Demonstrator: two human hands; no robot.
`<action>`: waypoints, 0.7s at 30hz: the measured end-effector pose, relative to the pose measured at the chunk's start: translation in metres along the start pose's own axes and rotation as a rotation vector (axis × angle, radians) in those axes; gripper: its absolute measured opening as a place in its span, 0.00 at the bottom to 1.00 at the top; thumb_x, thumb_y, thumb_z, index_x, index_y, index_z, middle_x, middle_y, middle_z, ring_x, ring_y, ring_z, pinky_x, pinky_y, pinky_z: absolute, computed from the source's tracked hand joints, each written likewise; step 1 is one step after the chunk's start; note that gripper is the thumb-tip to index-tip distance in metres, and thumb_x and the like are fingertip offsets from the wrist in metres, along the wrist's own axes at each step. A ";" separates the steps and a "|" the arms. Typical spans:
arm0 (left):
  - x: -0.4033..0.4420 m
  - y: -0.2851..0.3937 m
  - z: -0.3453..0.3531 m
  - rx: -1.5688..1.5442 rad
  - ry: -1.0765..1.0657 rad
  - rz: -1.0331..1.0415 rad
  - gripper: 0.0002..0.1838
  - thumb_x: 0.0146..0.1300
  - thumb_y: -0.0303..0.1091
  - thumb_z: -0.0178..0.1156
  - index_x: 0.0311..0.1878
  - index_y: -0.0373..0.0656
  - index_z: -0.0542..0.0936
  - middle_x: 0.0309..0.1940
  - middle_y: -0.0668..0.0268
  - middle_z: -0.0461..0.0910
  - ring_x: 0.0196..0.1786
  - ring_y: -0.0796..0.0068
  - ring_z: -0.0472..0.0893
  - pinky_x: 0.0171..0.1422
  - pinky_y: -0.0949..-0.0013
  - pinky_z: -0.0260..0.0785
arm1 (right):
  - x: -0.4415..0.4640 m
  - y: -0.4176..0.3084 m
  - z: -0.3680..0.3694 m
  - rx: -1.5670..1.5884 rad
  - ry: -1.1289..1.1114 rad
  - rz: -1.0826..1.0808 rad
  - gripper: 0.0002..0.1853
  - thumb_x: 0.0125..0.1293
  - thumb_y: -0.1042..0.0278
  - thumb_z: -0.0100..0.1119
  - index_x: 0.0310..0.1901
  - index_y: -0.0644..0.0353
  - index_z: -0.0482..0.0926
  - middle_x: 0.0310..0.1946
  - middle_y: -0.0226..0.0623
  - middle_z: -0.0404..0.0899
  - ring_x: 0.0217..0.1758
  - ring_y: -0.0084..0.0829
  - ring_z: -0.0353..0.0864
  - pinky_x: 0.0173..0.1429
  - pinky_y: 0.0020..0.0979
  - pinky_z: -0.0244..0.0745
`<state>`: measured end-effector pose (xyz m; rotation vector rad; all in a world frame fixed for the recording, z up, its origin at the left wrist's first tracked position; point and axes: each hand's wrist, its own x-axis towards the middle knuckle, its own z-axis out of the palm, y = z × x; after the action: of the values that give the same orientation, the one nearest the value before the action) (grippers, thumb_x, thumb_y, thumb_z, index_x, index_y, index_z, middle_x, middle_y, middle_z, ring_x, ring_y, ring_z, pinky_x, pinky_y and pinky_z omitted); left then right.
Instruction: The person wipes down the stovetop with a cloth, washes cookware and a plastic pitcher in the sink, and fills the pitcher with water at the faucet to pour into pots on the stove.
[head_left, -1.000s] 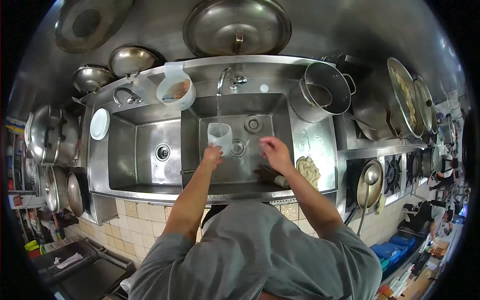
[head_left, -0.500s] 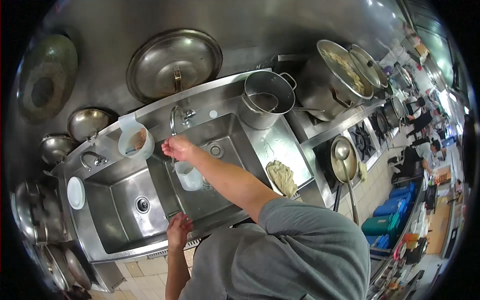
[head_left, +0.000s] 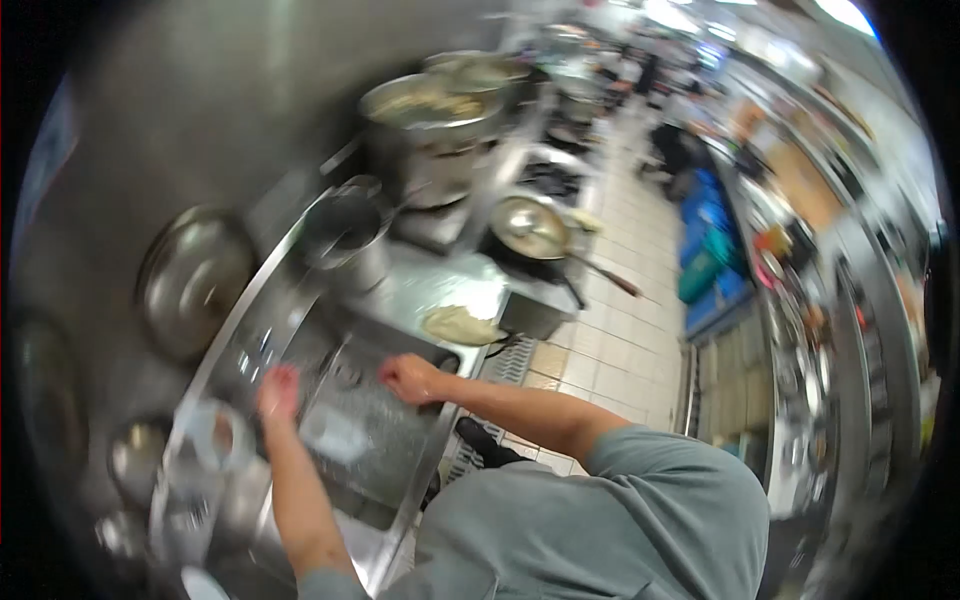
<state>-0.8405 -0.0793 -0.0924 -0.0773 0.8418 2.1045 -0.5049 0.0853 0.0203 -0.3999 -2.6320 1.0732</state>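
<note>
My left hand (head_left: pixel 278 393) reaches over the sink's back edge, close to the blurred faucet (head_left: pixel 258 352); its fingers are smeared by motion. Over the right part of the metal sink (head_left: pixel 385 465), my right hand (head_left: pixel 408 380) hangs with curled fingers, and I see nothing in it. Between and below both hands, a translucent white plastic jug (head_left: pixel 335 435) lies in the basin. A white container (head_left: pixel 218 437) with something brownish inside stands at the back rim, left of my left hand. On the drainboard beyond my right hand lies a crumpled cloth (head_left: pixel 462 327).
A deep pot (head_left: pixel 345 235) stands behind the drainboard, with a large stockpot (head_left: pixel 430 130) farther back. A wok (head_left: pixel 530 230) with a ladle sits on the stove. A big lid (head_left: pixel 197 283) leans against the wall. Blue bins (head_left: pixel 705 220) line the aisle; people are in the distance.
The view has swung to the right and blurred. My right hand has drawn back from the faucet side toward the sink's front, while my left hand has moved forward near the faucet.
</note>
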 end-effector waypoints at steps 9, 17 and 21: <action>-0.048 -0.104 -0.042 1.650 -0.205 -0.104 0.11 0.62 0.37 0.60 0.41 0.39 0.80 0.30 0.58 0.82 0.37 0.66 0.82 0.36 0.61 0.74 | -0.472 0.299 -0.009 -0.566 -0.204 0.959 0.13 0.58 0.63 0.55 0.28 0.62 0.84 0.32 0.51 0.84 0.33 0.48 0.81 0.39 0.44 0.78; -0.178 -0.228 -0.168 1.727 0.342 0.520 0.20 0.62 0.47 0.61 0.31 0.36 0.82 0.24 0.52 0.82 0.26 0.52 0.80 0.35 0.57 0.73 | -0.719 0.288 -0.056 0.222 -0.225 1.891 0.19 0.61 0.67 0.53 0.53 0.56 0.83 0.60 0.46 0.77 0.65 0.42 0.75 0.66 0.42 0.71; -0.267 -0.255 -0.081 2.057 0.625 1.086 0.17 0.64 0.47 0.59 0.28 0.42 0.82 0.24 0.57 0.80 0.28 0.61 0.78 0.35 0.61 0.73 | -0.724 0.386 -0.049 0.210 0.021 1.697 0.14 0.58 0.70 0.53 0.42 0.63 0.84 0.42 0.46 0.82 0.43 0.38 0.82 0.44 0.39 0.77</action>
<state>-0.5014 -0.2056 -0.2023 1.0031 3.4401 0.7744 0.2401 0.1281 -0.3238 -2.6877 -1.6125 1.5077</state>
